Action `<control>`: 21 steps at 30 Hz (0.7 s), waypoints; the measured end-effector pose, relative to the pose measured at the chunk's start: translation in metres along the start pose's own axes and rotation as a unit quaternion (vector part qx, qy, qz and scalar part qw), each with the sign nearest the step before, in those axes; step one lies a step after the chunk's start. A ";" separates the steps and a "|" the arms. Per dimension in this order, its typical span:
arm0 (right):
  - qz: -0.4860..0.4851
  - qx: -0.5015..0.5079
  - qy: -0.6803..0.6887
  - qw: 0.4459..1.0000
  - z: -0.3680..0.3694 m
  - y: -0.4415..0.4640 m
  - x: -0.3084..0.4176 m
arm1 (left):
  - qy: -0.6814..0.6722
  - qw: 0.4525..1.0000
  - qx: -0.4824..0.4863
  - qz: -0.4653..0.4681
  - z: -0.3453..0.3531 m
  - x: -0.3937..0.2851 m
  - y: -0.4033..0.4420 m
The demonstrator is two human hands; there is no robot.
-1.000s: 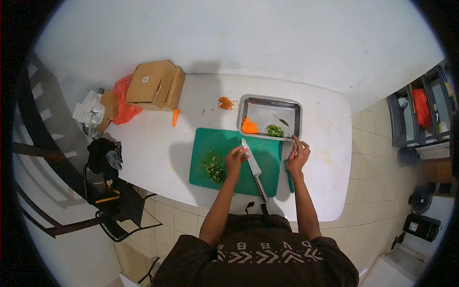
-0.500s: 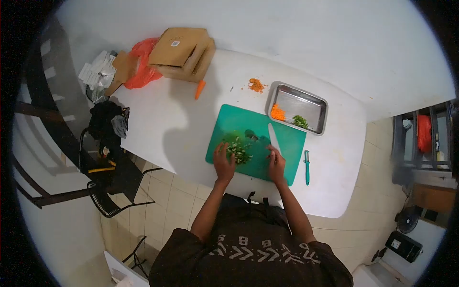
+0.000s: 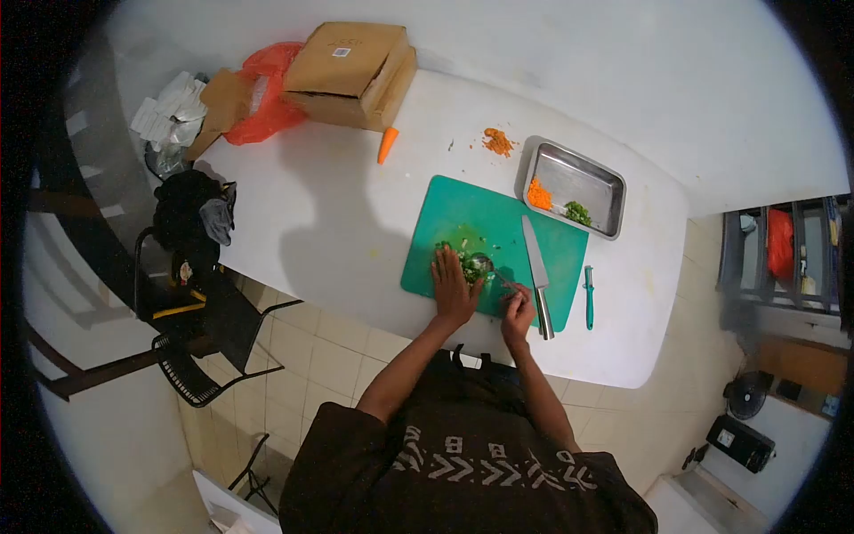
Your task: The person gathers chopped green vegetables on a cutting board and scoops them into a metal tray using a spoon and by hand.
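My left hand (image 3: 455, 289) lies with fingers stretched out over a small heap of chopped green vegetable (image 3: 469, 267) on the green cutting board (image 3: 445, 200). In my right hand (image 3: 519, 313), the fingers are closed round the handle of a metal spoon (image 3: 482, 262). Its bowl rests at the heap, close beside my left fingertips. Right of that hand, a kitchen knife (image 3: 535, 258) lies on the board, blade pointing away from me and handle reaching over the near edge. Part of the heap is hidden under my left hand.
A metal tray (image 3: 583, 173) beyond the board holds diced carrot (image 3: 539, 194) and chopped greens (image 3: 577, 213). A green-handled peeler (image 3: 589, 298) lies to the right. Farther back are orange peelings (image 3: 497, 142), a carrot piece (image 3: 388, 145), a cardboard box (image 3: 347, 67) and a red plastic bag (image 3: 267, 107).
My right hand, earlier over the knife handle, now grips the spoon at the heap, and the knife lies free. My left hand has flattened against the greens. The whole view has shifted slightly.
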State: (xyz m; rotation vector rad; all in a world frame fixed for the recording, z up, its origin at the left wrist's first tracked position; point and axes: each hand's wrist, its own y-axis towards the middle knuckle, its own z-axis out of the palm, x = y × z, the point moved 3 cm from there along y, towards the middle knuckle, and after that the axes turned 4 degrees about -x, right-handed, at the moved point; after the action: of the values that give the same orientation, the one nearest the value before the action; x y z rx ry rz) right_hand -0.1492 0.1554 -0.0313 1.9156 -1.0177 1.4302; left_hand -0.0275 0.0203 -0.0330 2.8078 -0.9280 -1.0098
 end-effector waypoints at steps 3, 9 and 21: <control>0.016 -0.009 0.038 0.999 0.015 -0.024 0.002 | -0.043 0.999 -0.010 0.011 0.005 -0.013 0.008; 0.041 -0.031 0.060 0.997 0.029 -0.025 0.006 | -0.078 0.995 -0.020 0.062 0.003 -0.020 0.024; 0.083 -0.029 0.161 0.983 0.009 -0.001 0.037 | -0.252 0.963 -0.097 0.017 -0.031 0.011 0.042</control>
State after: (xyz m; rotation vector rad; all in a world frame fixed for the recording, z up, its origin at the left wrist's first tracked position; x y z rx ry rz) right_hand -0.1371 0.1395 0.0015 1.5233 -1.0661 1.7154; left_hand -0.0247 -0.0259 -0.0064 2.4042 -0.8392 -1.7497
